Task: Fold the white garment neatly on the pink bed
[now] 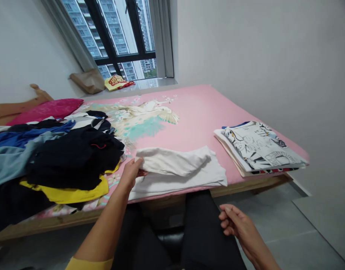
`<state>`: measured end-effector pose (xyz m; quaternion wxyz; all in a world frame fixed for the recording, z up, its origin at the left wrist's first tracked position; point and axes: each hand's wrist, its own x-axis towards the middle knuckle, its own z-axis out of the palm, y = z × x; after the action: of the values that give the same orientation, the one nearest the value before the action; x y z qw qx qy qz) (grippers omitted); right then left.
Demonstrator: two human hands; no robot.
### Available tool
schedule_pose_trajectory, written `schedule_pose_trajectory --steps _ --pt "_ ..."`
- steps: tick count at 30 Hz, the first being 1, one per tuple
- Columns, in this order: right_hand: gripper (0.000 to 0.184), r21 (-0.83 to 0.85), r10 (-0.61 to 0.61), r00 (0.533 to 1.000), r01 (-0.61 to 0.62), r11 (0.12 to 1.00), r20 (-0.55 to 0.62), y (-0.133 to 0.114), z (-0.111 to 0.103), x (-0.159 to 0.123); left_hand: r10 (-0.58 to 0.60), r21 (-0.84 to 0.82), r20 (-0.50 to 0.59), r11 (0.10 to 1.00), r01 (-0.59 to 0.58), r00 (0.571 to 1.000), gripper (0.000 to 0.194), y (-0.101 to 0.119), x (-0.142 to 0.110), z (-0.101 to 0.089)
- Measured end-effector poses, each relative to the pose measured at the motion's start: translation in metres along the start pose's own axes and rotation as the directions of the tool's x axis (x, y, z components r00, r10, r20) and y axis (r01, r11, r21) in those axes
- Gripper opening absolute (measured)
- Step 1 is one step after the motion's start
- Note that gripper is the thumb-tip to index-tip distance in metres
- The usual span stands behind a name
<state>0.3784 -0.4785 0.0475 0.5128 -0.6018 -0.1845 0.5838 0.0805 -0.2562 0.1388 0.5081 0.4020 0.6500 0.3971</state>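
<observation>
A white garment [178, 182], partly folded over on itself, lies at the front edge of the bed. My left hand [131, 170] pinches the left end of its upper fold, thumb on top and fingers underneath. The fold's right end slopes down onto the lower layer. My right hand [234, 221] hangs in the air over my right thigh, off the bed, its fingers curled with nothing visible in them. To the right of the white garment sits a stack of folded shirts [259, 146], a white printed one on top.
A loose heap of dark, blue and yellow clothes [68, 157] covers the left of the pink bed sheet [194, 112]. Behind it lie a magenta pillow [48, 110] and a wooden headboard [20, 107]. A brown bag [89, 80] and a yellow packet [116, 82] rest by the window.
</observation>
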Motion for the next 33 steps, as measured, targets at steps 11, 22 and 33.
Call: schedule_pose_trajectory --steps 11,22,33 --pt "0.023 -0.664 -0.590 0.768 0.579 0.473 0.250 -0.051 0.061 0.058 -0.166 0.051 0.002 0.985 0.166 0.986 0.025 -0.061 0.044 -0.029" --pt "0.034 -0.684 -0.758 0.562 0.696 0.218 0.330 -0.119 0.080 0.144 0.183 -0.087 0.269 0.982 -0.165 0.945 0.039 -0.001 0.000 -0.016" --pt "0.038 -0.656 -0.185 0.664 0.747 0.111 0.725 -0.174 0.086 0.185 0.335 0.054 0.907 0.506 -0.861 0.254 0.025 0.085 -0.136 0.057"
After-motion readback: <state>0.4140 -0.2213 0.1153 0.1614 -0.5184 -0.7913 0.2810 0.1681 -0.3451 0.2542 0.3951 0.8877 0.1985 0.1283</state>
